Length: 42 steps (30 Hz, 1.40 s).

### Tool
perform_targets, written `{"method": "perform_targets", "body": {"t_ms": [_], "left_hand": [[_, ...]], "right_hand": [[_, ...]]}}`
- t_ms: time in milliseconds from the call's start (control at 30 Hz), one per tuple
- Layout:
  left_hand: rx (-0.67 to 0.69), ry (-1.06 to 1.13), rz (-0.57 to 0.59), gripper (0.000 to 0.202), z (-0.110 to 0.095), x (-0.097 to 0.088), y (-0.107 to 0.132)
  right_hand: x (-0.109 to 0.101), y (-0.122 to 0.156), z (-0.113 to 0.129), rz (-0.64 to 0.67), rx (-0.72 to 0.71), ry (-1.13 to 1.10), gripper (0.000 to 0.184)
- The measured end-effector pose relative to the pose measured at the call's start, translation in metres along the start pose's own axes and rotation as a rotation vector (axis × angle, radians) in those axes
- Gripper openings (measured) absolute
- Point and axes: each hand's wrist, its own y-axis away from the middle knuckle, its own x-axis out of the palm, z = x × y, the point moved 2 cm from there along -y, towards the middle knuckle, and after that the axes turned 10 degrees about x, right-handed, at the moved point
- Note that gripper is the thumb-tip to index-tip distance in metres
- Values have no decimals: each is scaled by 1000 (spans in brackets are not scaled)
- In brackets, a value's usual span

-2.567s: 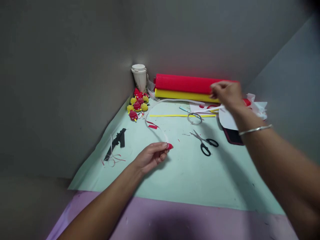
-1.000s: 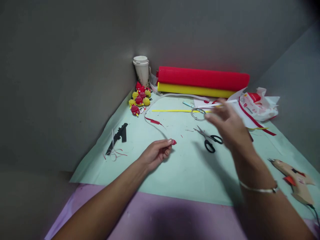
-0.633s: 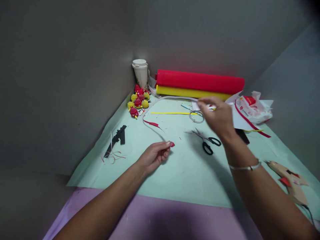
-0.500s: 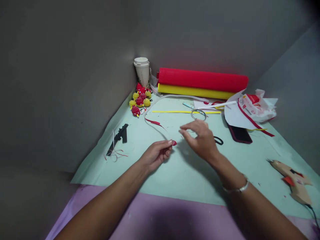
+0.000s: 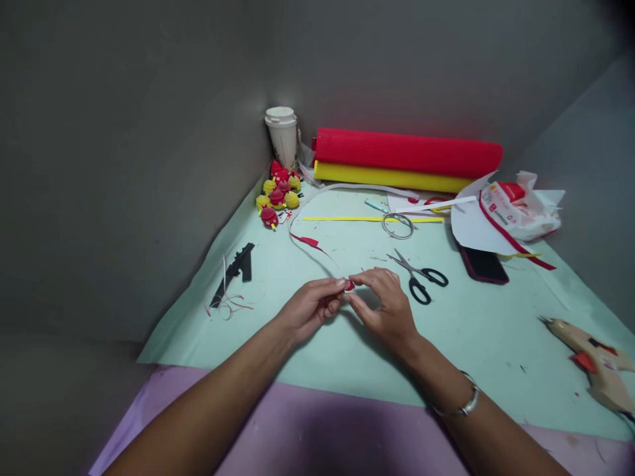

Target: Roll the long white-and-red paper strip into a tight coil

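My left hand (image 5: 315, 304) pinches a small red paper piece (image 5: 349, 285) between thumb and fingers, above the middle of the table. It looks like a rolled coil, largely covered by fingertips. A thin pale strip, reddish along one stretch (image 5: 310, 242), curves from near my left fingertips toward the back. My right hand (image 5: 384, 307) has its thumb and index finger closed around the red piece from the right. Black-handled scissors (image 5: 419, 274) lie partly spread just beyond my right hand.
Small red and yellow paper figures (image 5: 278, 195) cluster by a white cup (image 5: 282, 139) at back left. Red (image 5: 407, 149) and yellow rolls (image 5: 391, 173) line the back. A phone (image 5: 483, 266), a tissue pack (image 5: 518, 211) and a glue gun (image 5: 592, 360) lie right; black scraps (image 5: 235, 274) lie left.
My right hand has come down and left to the red piece, uncovering the scissors. My left hand keeps its pinch. The view has shifted slightly.
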Motion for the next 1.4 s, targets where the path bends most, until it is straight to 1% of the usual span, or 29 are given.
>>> {"method": "perform_targets", "body": {"t_ms": [167,400,633,933,1267,1400], "left_hand": [[-6,-64,36,21,-1,1,2],[2,-104,36,30,-5,3,3],[6,-188,74,36,-8,0,2],[19,-322,76,34,-11,-7,1],[60,-471,76,26,-16,-7,1],[46,-496,85,25,-16,-10,1]], "right_hand": [[-2,1,1,21,2,-20,10],[-5,-1,5,25,7,-62,7],[-4,-1,3,65,-12,-97,8],[-2,-1,-2,105,-1,-127,11],[-2,0,-5,166,-20,-159,17],[-3,-1,-7,202,-15,-163,16]]}}
